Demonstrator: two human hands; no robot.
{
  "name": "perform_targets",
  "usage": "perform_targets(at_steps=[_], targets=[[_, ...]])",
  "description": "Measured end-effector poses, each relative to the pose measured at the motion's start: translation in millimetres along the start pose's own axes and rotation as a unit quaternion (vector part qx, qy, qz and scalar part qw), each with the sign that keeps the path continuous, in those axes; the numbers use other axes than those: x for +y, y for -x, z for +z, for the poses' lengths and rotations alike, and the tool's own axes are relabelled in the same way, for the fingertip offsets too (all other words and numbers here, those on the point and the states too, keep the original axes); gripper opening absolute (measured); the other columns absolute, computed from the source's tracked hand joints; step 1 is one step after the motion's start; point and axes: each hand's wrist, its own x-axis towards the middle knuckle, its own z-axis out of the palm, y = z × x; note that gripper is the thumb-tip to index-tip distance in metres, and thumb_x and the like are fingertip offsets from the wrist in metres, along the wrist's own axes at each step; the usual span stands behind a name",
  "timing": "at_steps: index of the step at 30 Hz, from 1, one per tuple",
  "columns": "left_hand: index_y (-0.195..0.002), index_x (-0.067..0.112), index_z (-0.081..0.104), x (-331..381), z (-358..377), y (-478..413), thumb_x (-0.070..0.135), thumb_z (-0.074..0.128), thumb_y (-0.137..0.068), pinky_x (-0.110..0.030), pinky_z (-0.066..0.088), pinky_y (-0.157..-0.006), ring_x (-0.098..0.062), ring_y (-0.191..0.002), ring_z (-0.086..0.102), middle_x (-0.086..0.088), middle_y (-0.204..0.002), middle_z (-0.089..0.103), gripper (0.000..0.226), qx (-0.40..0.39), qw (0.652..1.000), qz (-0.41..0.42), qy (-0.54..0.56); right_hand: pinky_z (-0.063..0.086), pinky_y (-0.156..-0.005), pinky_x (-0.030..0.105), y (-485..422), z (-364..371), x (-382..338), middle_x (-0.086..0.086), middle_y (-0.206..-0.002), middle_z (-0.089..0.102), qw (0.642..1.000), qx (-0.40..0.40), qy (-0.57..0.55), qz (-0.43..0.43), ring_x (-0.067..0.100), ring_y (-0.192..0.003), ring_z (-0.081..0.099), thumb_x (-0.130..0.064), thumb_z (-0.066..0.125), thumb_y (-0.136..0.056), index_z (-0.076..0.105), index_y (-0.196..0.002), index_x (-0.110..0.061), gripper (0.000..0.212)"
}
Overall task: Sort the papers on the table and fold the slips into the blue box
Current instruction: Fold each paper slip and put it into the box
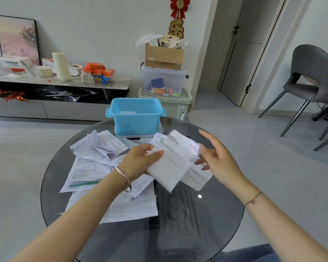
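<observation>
A blue box stands open at the far edge of the round glass table, with a white slip lying inside it. Several printed papers lie spread over the table's left half. My left hand grips a blurred white slip by its left edge, thumb on top, above the table's middle. My right hand hovers just right of that slip with fingers spread and relaxed; whether it touches the slip is unclear. More papers lie under the slip.
Beyond the table stand a stack of storage bins topped by a cardboard box, and a low cabinet with clutter along the left wall. A grey chair stands at the right. The box sits on its lid.
</observation>
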Motion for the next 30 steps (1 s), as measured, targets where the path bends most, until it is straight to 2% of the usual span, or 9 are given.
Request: perform_targets(at_steps=[2, 5, 10, 12, 14, 18, 22, 25, 30], targets=[[-0.089, 0.009, 0.057, -3, 1, -3, 0.021, 0.060, -0.092, -0.025, 0.057, -0.058, -0.011, -0.068, 0.062, -0.007, -0.084, 0.063, 0.013, 0.068, 0.995, -0.014, 0.078, 0.053, -0.078, 0.023, 1, -1, 3, -0.013, -0.095, 0.071, 0.999, -0.003, 0.035, -0.041, 0.001, -0.085, 0.065, -0.027, 0.046, -0.099, 0.032, -0.130, -0.062, 0.048], [-0.086, 0.010, 0.057, -3, 6, -2, 0.018, 0.060, -0.093, -0.024, 0.057, -0.056, -0.014, -0.072, 0.061, -0.007, -0.086, 0.063, 0.011, 0.063, 0.986, -0.026, 0.151, 0.049, -0.083, 0.018, 6, 5, 1, -0.019, -0.108, 0.068, 0.990, -0.067, 0.079, -0.097, -0.002, -0.095, 0.064, -0.011, 0.051, -0.096, 0.034, -0.128, -0.064, 0.064], [-0.104, 0.009, 0.058, 2, 11, 4, 0.020, 0.055, -0.095, -0.022, 0.053, -0.051, -0.016, -0.070, 0.065, -0.013, -0.099, 0.062, 0.014, 0.005, 0.989, -0.006, 0.146, 0.048, -0.076, 0.012, 5, 11, 2, -0.024, -0.105, 0.066, 0.992, -0.025, 0.008, -0.124, 0.001, -0.090, 0.066, 0.002, 0.063, -0.086, 0.067, -0.103, -0.040, 0.045], [-0.121, 0.023, 0.053, 5, 4, 6, 0.015, 0.043, -0.100, -0.027, 0.057, -0.058, -0.029, -0.077, 0.070, -0.013, -0.106, 0.066, 0.025, -0.022, 0.985, 0.031, 0.166, 0.049, -0.075, 0.011, 4, 6, 0, -0.021, -0.099, 0.069, 0.993, -0.007, -0.053, -0.107, 0.000, -0.091, 0.067, 0.007, 0.062, -0.084, 0.071, -0.099, -0.028, 0.039], [-0.124, 0.033, 0.052, 7, -4, 9, 0.003, 0.036, -0.099, -0.029, 0.059, -0.069, -0.030, -0.082, 0.072, -0.002, -0.100, 0.072, 0.042, -0.078, 0.985, 0.091, 0.124, 0.051, -0.076, 0.013, 4, 1, -2, -0.021, -0.094, 0.072, 0.990, -0.011, -0.097, -0.100, 0.000, -0.093, 0.067, 0.008, 0.063, -0.083, 0.072, -0.098, -0.025, 0.037], [-0.105, 0.019, 0.065, 5, -8, 9, -0.008, 0.055, -0.089, -0.024, 0.057, -0.076, -0.019, -0.090, 0.071, 0.005, -0.107, 0.072, 0.033, -0.090, 0.983, 0.160, 0.025, 0.054, -0.074, 0.017, 5, -3, -2, -0.017, -0.094, 0.073, 0.988, -0.029, -0.129, -0.076, 0.003, -0.092, 0.068, 0.010, 0.067, -0.079, 0.072, -0.095, -0.021, 0.035], [-0.091, 0.015, 0.069, 5, -3, 10, 0.010, 0.070, -0.075, -0.020, 0.056, -0.075, -0.013, -0.086, 0.071, 0.002, -0.091, 0.075, 0.016, -0.068, 0.980, 0.179, 0.056, 0.057, -0.072, 0.023, 5, -1, -1, -0.007, -0.090, 0.075, 0.983, -0.029, -0.170, -0.064, 0.010, -0.086, 0.069, -0.001, 0.069, -0.079, 0.073, -0.090, -0.017, 0.020], [-0.076, 0.012, 0.069, 6, 0, 11, 0.022, 0.070, -0.068, -0.020, 0.056, -0.071, -0.015, -0.078, 0.071, -0.005, -0.080, 0.075, 0.013, -0.043, 0.978, 0.199, 0.055, 0.056, -0.071, 0.023, 5, 1, -4, 0.001, -0.090, 0.075, 0.979, -0.021, -0.195, -0.051, 0.016, -0.087, 0.071, -0.024, 0.068, -0.071, 0.073, -0.089, -0.015, 0.021], [-0.067, 0.012, 0.065, 5, 4, 9, 0.023, 0.068, -0.071, -0.018, 0.055, -0.067, -0.018, -0.078, 0.072, -0.007, -0.078, 0.075, 0.012, -0.023, 0.975, 0.216, 0.053, 0.057, -0.070, 0.022, 5, 4, -5, 0.000, -0.091, 0.075, 0.975, -0.019, -0.215, -0.042, 0.017, -0.086, 0.071, -0.023, 0.067, -0.071, 0.072, -0.091, -0.015, 0.022]])
